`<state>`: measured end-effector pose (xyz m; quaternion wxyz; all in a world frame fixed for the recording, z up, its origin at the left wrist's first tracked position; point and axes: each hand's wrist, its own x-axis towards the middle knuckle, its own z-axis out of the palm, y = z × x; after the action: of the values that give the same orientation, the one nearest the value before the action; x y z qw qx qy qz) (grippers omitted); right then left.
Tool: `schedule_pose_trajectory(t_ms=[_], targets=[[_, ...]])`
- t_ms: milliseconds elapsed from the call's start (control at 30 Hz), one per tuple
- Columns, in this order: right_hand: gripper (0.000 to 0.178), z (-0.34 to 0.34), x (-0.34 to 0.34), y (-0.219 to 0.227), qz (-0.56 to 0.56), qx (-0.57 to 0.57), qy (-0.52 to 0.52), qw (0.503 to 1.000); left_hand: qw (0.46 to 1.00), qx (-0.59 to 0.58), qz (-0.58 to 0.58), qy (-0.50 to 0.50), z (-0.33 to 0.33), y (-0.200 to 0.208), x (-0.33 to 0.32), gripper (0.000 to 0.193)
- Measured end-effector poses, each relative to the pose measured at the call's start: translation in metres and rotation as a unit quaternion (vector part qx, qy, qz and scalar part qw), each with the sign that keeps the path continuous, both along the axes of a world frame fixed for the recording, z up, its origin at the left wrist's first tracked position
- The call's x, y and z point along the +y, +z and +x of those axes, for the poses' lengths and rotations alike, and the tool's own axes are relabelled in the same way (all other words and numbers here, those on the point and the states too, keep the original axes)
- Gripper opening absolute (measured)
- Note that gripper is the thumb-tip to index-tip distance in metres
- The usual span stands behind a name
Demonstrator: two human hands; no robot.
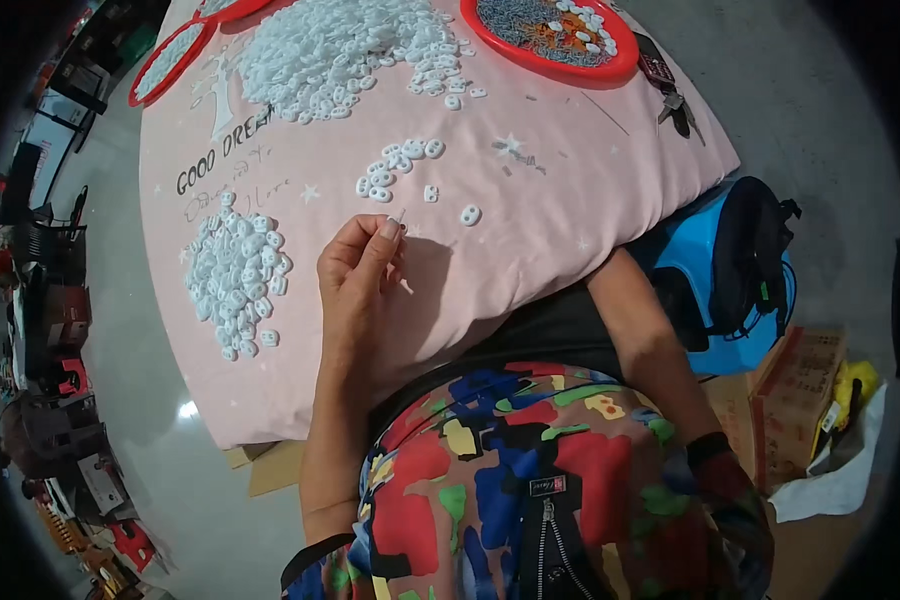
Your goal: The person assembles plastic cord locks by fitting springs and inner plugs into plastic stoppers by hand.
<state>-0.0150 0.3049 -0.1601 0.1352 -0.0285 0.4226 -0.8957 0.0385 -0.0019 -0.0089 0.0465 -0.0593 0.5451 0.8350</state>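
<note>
My left hand (358,262) is above the pink cloth, thumb and fingertips pinched together on a small thin metal piece (401,216), whose exact kind is too small to make out. Just beyond the fingertips lies a loose cluster of white oval plastic pieces with two holes (381,178). Two similar white pieces, one squarish (431,193) and one oval (470,214), lie to its right. My right forearm (632,310) reaches under the right edge of the cloth, which hides my right hand.
Left of my hand is a heap of white pieces (232,275); a larger heap (340,55) lies at the far side. A red tray (610,70) holds grey metal parts and white pieces. Keys (678,108) lie beside it. A blue and black bag (735,270) sits at right.
</note>
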Motion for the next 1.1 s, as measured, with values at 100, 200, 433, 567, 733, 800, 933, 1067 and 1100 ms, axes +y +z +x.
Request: schedule_pose_trajectory(t_ms=[100, 200, 433, 567, 733, 800, 933, 1067, 1100], targets=[[0.064, -0.001, 0.001, 0.005, -0.001, 0.002, 0.001, 1.0, 1.0, -0.004, 0.006, 0.001, 0.001, 0.001, 0.0, 0.013], [0.064, -0.001, 0.0, 0.009, -0.007, 0.003, 0.0, 1.0, 1.0, -0.004, 0.017, 0.002, 0.001, -0.001, -0.001, 0.013], [0.064, 0.01, 0.005, 0.009, -0.024, -0.005, -0.009, 1.0, 1.0, 0.007, 0.0, -0.003, 0.001, 0.0, -0.001, 0.013], [0.064, 0.01, 0.002, 0.013, -0.035, -0.003, -0.011, 0.999, 1.0, 0.009, 0.024, 0.005, 0.0, -0.002, 0.0, 0.014], [0.064, 0.011, 0.003, 0.021, -0.042, -0.001, -0.011, 0.999, 1.0, 0.008, 0.023, -0.006, 0.001, 0.0, -0.002, 0.013], [0.064, 0.013, 0.003, 0.023, -0.047, -0.001, -0.007, 0.999, 1.0, 0.001, 0.009, -0.001, 0.002, 0.001, -0.001, 0.013], [0.064, 0.016, 0.004, 0.028, -0.054, -0.001, -0.004, 0.999, 0.999, 0.009, 0.041, 0.005, 0.001, 0.0, -0.002, 0.012], [0.064, 0.012, 0.003, 0.033, -0.06, 0.002, 0.001, 0.998, 0.996, -0.003, 0.086, -0.014, 0.002, 0.0, -0.003, 0.011], [0.064, 0.009, 0.001, 0.034, -0.061, 0.001, 0.004, 0.998, 0.995, -0.011, 0.097, -0.022, 0.002, -0.001, -0.004, 0.011]])
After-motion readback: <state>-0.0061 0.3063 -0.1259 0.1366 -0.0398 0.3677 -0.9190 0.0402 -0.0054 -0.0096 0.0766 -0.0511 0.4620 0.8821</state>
